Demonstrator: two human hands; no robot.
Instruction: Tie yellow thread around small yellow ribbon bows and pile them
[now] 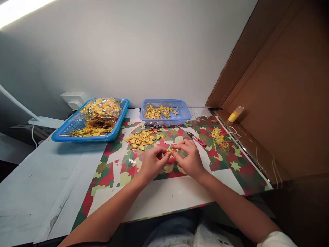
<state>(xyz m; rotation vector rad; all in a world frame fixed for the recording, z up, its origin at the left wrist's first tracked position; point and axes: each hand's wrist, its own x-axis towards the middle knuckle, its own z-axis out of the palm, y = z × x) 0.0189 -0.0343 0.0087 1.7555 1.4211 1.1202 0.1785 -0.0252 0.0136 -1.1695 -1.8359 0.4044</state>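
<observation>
Forearms (115, 202) are spanning the edge of the mat (232, 163); our left hand (154, 160) and right hand (189, 158) are pinching a yellow piece (168, 150), probably a bow. We are judging work partway: loose bows (142, 139) are lying beyond, more bows (158, 112) sitting in the small basket (167, 121).

A white light (22, 9) glares upper left; lower right darkens.

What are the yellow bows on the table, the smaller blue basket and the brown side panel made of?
Yellow bows: probably satin-like ribbon, going by the soft sheen and folded loops; fabric or plastic film, can't tell.
Smaller blue basket: likely molded plastic, given its smooth rim and perforated walls.
Brown side panel: looks like matte cardboard; creased, ragged edge.
</observation>
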